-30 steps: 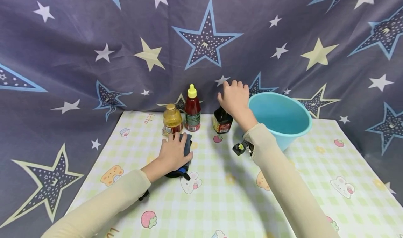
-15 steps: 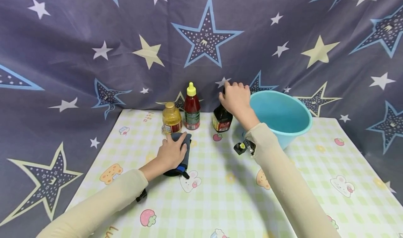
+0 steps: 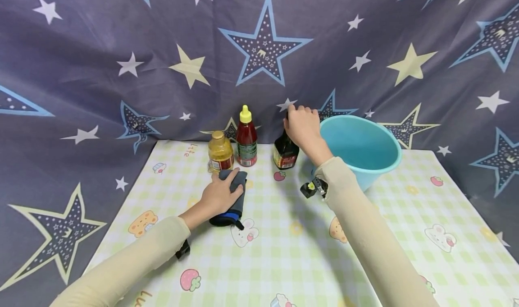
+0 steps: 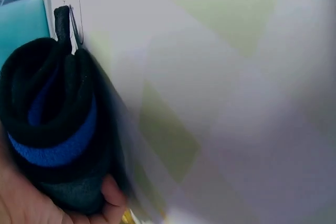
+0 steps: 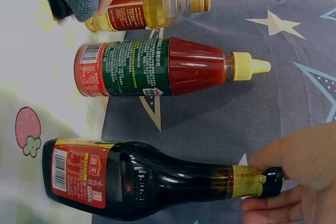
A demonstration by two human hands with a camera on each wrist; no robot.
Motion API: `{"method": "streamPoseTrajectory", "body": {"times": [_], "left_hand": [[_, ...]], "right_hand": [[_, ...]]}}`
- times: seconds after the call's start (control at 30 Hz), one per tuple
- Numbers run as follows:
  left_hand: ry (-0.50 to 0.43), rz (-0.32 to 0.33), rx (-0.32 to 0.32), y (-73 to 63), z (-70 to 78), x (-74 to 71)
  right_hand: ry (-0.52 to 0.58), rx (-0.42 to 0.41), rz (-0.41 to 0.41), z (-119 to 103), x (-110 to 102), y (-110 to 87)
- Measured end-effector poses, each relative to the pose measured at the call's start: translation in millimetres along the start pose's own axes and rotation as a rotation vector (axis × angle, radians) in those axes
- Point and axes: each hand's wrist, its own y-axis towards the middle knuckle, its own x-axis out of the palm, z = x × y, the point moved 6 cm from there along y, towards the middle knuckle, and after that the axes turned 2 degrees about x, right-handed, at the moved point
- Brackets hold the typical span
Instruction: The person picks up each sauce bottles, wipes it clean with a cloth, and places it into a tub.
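Observation:
My left hand (image 3: 219,196) holds a rolled dark grey towel (image 3: 240,202) lying on the table left of the middle. In the left wrist view, fingers curl round the roll (image 4: 58,153), whose end shows a blue stripe, black edge and small loop. At the back, my right hand (image 3: 304,126) grips the neck of a dark soy sauce bottle (image 3: 285,153). The right wrist view shows thumb and fingers about its black cap (image 5: 272,182); the bottle (image 5: 142,177) has a red label and stands upright on the cloth.
A red sauce bottle (image 3: 246,140) with a yellow nozzle and a yellow oil bottle (image 3: 220,149) stand behind the towel. To the right is a light blue bucket (image 3: 362,180). The checked tablecloth (image 3: 279,253) meets a star-patterned curtain (image 3: 162,36) behind.
The left hand has shifted slightly back along the towel, showing more of its far end. The right hand's thumb has drawn in closer on the bottle neck. The bottles and bucket stay put.

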Motion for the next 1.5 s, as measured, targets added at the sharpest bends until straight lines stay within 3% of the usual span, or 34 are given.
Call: {"method": "streamPoseTrajectory", "body": {"times": [0.2,0.7,1.13,1.5], "left_hand": [[-0.062,-0.016,0.045,2.1,-1.2,-1.5],[-0.093,-0.045,0.033,5.3,-8.2,2.0],[-0.078,-0.031,0.036,3.3,-6.8,-0.3],[-0.067,-0.031,0.033,2.3,-6.5,-1.2]], "right_hand": [[0.011,-0.022,0.021,0,2,0.0],[-0.075,-0.121,0.100,-7,8,-5.8],[-0.072,-0.314,0.348,-10,3,-24.4],[0.057,-0.438,0.295,-17,-7,-47.3]]}}
